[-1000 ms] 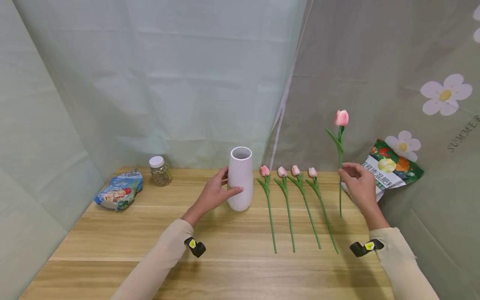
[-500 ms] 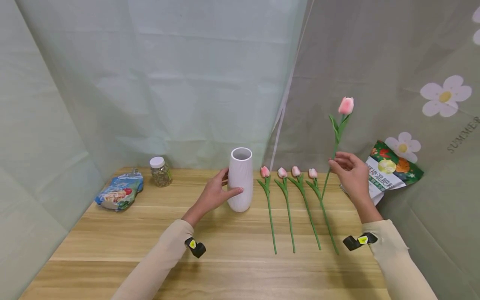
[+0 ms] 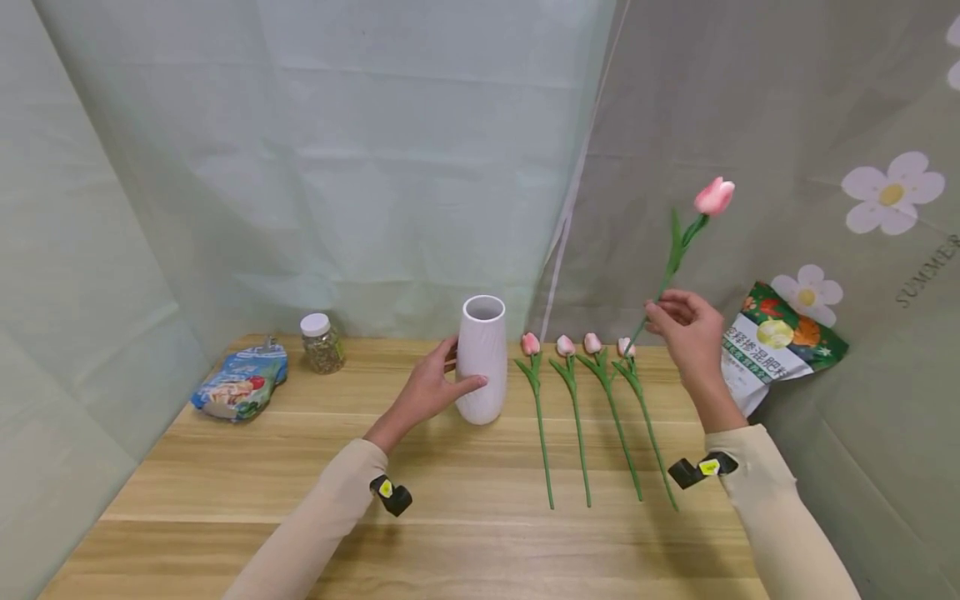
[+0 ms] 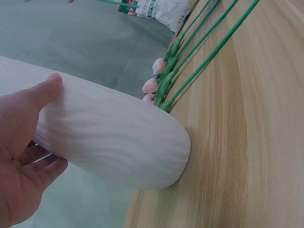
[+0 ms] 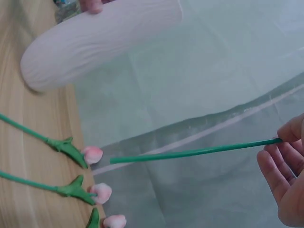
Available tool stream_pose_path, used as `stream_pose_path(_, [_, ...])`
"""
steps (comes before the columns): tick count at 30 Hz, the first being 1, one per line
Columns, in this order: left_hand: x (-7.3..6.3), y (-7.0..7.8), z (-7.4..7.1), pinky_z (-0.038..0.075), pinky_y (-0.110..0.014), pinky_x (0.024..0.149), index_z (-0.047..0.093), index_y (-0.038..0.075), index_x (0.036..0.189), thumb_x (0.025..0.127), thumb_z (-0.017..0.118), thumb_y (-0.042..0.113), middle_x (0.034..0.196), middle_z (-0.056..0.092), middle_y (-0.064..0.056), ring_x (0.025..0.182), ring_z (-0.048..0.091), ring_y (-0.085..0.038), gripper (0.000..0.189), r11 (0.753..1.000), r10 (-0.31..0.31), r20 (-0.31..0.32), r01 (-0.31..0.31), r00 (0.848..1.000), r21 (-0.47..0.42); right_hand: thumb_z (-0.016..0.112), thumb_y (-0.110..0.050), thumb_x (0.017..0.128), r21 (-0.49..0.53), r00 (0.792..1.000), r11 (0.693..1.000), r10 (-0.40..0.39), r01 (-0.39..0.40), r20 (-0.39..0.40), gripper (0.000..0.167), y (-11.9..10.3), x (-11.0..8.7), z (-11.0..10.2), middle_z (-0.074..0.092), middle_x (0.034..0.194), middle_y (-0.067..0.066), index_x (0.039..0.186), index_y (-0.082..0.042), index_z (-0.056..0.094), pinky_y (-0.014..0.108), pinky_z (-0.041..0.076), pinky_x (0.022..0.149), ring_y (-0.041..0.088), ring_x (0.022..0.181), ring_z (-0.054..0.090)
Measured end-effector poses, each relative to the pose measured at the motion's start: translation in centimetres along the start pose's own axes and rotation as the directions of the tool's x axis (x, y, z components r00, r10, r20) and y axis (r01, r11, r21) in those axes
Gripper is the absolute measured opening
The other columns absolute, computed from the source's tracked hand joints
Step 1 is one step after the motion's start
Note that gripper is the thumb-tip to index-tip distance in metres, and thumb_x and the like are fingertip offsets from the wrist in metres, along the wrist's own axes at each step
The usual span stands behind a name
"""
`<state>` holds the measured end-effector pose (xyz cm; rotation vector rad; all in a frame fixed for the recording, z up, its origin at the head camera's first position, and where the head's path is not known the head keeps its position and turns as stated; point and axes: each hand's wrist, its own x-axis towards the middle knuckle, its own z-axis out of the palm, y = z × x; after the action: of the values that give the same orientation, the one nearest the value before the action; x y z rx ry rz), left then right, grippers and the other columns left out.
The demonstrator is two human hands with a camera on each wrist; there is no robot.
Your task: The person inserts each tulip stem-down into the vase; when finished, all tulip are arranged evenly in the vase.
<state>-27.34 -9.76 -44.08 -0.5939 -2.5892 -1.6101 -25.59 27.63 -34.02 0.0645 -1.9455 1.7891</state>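
A white ribbed vase point(image 3: 483, 358) stands upright on the wooden table, its mouth facing up. My left hand point(image 3: 431, 385) grips its side, thumb across the front and fingers behind, as the left wrist view also shows. Up in the air, my right hand point(image 3: 690, 333) pinches a pink tulip point(image 3: 714, 197) by its green stem between thumb and fingers. The bloom leans up to the right, and the bare stem end point(image 5: 116, 160) points down to the left toward the vase. Several more tulips point(image 3: 578, 433) lie in a row between the vase and my right hand, blooms at the back.
A clear jar with a white lid point(image 3: 322, 346) and a blue packet point(image 3: 242, 382) sit at the back left of the table point(image 3: 450, 542). A green and white bag point(image 3: 780, 342) leans at the back right. Hanging cloth point(image 3: 412, 167) closes off the back and sides.
My right hand has moved left and up with its tulip. The tulip has tilted from upright, its bloom now leaning right and stem end swung left. The left hand and vase stay put.
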Motion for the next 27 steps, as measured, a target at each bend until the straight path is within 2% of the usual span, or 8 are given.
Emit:
stream_pose_path(5, [0.0, 0.0, 0.1, 0.046, -0.049, 0.113, 0.036, 0.008, 0.156, 0.086, 0.084, 0.038, 0.15, 0.05, -0.016, 0.137, 0.051, -0.033, 0.09, 1.0, 0.002, 0.002, -0.002, 1.0, 0.0, 0.075, -0.004, 0.091, 0.088, 1.0, 0.996, -0.008, 0.009, -0.014, 0.024, -0.5, 0.4, 0.6, 0.07, 0.088, 0.002, 0.108, 0.007, 0.063, 0.023, 0.063, 0.069, 0.009, 0.083, 0.072])
stream_pose_path(10, [0.0, 0.1, 0.0, 0.046, -0.049, 0.113, 0.036, 0.007, 0.156, 0.086, 0.084, 0.035, 0.15, 0.051, -0.017, 0.137, 0.051, -0.033, 0.089, 1.0, 0.006, 0.001, -0.006, 1.0, -0.005, 0.078, -0.009, 0.091, 0.09, 0.999, 0.995, -0.037, 0.039, -0.028, 0.03, -1.0, 0.7, 1.1, 0.07, 0.089, 0.001, 0.111, 0.007, 0.063, 0.023, 0.063, 0.069, 0.011, 0.08, 0.071])
stream_pose_path(16, [0.0, 0.1, -0.1, 0.046, -0.048, 0.113, 0.036, 0.006, 0.156, 0.087, 0.084, 0.034, 0.15, 0.051, -0.017, 0.136, 0.052, -0.033, 0.088, 1.0, 0.011, -0.001, -0.011, 1.0, -0.007, 0.079, -0.008, 0.089, 0.161, 0.993, 0.98, -0.108, 0.114, -0.045, 0.02, -1.7, 1.1, 2.1, 0.072, 0.085, 0.002, 0.103, 0.002, 0.067, 0.025, 0.063, 0.067, 0.011, 0.074, 0.073])
stream_pose_path(23, [0.1, 0.0, 0.0, 0.048, -0.047, 0.112, 0.038, 0.006, 0.154, 0.087, 0.084, 0.033, 0.148, 0.053, -0.017, 0.135, 0.053, -0.033, 0.086, 1.0, 0.021, -0.008, -0.021, 1.0, 0.007, 0.077, -0.005, 0.09, 0.23, 0.983, 0.955, -0.176, 0.184, -0.058, 0.029, -2.4, 1.1, 3.1, 0.072, 0.083, 0.005, 0.105, 0.015, 0.062, 0.027, 0.064, 0.066, 0.014, 0.071, 0.074])
stream_pose_path(27, [0.1, 0.0, 0.0, 0.049, -0.047, 0.111, 0.039, 0.005, 0.153, 0.087, 0.084, 0.032, 0.146, 0.054, -0.018, 0.134, 0.054, -0.032, 0.085, 1.0, 0.027, -0.011, -0.027, 1.0, 0.015, 0.077, -0.005, 0.091, 0.262, 0.979, 0.943, -0.195, 0.206, -0.068, 0.021, -2.7, 1.3, 3.5, 0.074, 0.086, 0.009, 0.102, 0.008, 0.065, 0.027, 0.064, 0.067, 0.016, 0.072, 0.074])
